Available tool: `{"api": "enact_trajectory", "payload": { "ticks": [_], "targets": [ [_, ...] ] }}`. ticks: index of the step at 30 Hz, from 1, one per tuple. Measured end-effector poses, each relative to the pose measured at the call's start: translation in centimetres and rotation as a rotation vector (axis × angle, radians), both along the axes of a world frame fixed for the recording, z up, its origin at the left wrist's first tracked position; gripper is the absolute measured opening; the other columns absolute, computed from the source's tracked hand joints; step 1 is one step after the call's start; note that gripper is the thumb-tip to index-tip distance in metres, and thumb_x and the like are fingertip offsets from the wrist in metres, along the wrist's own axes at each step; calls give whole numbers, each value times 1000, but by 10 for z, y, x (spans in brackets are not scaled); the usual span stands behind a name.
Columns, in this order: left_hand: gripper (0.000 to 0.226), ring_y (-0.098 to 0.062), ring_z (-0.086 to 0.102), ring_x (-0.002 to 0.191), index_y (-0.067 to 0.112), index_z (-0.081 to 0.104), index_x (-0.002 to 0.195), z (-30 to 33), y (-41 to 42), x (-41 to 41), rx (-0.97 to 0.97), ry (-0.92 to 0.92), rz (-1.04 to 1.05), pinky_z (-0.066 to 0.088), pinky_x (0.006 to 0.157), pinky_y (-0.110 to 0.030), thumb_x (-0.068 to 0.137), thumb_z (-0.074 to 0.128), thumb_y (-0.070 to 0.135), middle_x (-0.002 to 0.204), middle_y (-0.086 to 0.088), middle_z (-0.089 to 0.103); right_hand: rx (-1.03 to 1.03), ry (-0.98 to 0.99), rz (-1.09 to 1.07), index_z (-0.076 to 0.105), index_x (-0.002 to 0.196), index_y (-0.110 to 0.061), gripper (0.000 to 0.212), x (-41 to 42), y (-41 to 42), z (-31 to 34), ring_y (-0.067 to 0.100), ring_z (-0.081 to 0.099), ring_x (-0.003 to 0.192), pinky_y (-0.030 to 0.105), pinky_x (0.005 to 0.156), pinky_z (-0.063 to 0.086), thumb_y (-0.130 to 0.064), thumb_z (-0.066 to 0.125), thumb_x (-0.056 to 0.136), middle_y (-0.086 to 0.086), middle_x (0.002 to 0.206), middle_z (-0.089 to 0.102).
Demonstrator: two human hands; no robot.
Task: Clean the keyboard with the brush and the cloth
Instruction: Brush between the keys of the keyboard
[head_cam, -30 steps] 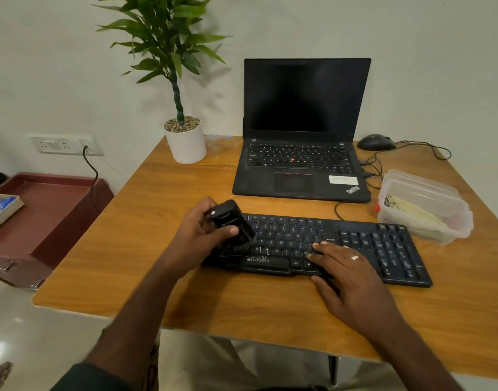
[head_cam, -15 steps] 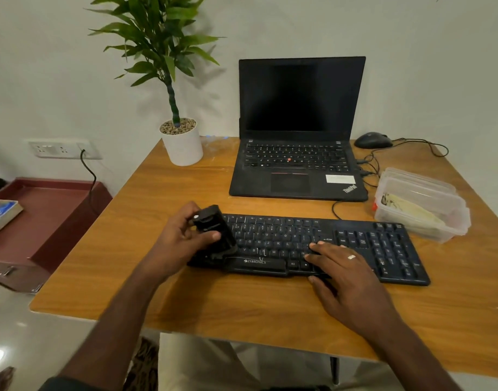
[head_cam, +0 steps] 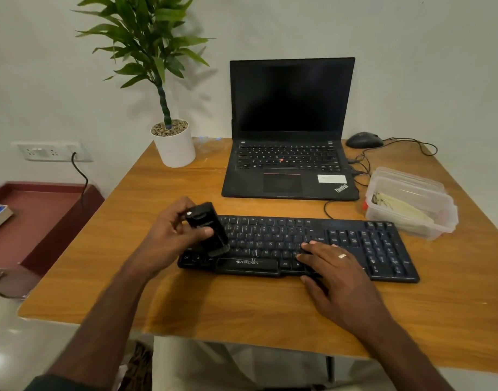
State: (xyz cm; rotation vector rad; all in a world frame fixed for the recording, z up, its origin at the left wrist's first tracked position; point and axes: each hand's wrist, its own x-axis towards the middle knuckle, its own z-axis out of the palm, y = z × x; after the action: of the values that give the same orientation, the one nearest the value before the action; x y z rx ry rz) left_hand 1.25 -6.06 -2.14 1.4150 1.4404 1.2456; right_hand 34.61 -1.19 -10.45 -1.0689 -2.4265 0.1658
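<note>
Now left hand (head_cam: 168,238) grips brush (head_cam: 209,231) on keyboard (head_cam: 298,246); right hand (head_cam: 331,266) flat, steadying. Best short, light strokes.

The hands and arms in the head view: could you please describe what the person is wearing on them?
Both forearms are bare. The right hand wears a plain silver-coloured ring on one finger. The left hand shows no ring or watch. A dark sleeve edge shows at the bottom left, high on the left arm.

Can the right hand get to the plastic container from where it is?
Probably yes. The right hand rests flat on the keyboard, holding nothing, and the plastic container sits just beyond the keyboard's right end with nothing between them.
</note>
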Motion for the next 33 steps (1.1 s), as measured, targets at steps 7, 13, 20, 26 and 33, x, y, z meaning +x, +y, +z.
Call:
{"api": "enact_trajectory", "payload": {
  "ticks": [7,13,20,26,33],
  "targets": [
    [26,-10,66,75,2,45,92,0,33,63,19,61,-249,52,61,-21,85,70,-6,86,-7,59,-7,5,-2,63,130,-26,43,1,-1,2,13,49,134,46,111,42,-45,49,95,-6,140,58],
    [25,-13,68,81,4,46,93,8,22,42,31,-144,-81,58,68,-26,83,67,-5,88,-14,59,-14,-5,-6,62,131,-26,40,1,-1,2,13,48,134,45,111,42,-39,62,93,-7,140,57],
    [27,-3,64,59,2,45,90,3,26,51,-18,45,-151,49,53,-15,84,67,-11,68,0,60,0,-8,-8,62,131,-27,40,0,0,1,12,48,134,43,112,40,-38,66,92,-7,140,57],
    [28,-4,61,64,6,47,90,-3,37,74,54,18,-172,48,56,-18,84,71,-5,75,2,61,-3,1,-1,61,132,-27,40,1,-1,1,11,46,135,40,113,36,-39,62,94,-8,140,56],
    [24,-4,58,56,-1,48,92,8,2,3,65,43,45,52,53,-19,82,69,-2,66,8,60,-9,-15,-16,61,133,-29,42,-1,-1,-1,10,45,135,40,114,36,-41,61,93,-9,142,55]
  ]
}}
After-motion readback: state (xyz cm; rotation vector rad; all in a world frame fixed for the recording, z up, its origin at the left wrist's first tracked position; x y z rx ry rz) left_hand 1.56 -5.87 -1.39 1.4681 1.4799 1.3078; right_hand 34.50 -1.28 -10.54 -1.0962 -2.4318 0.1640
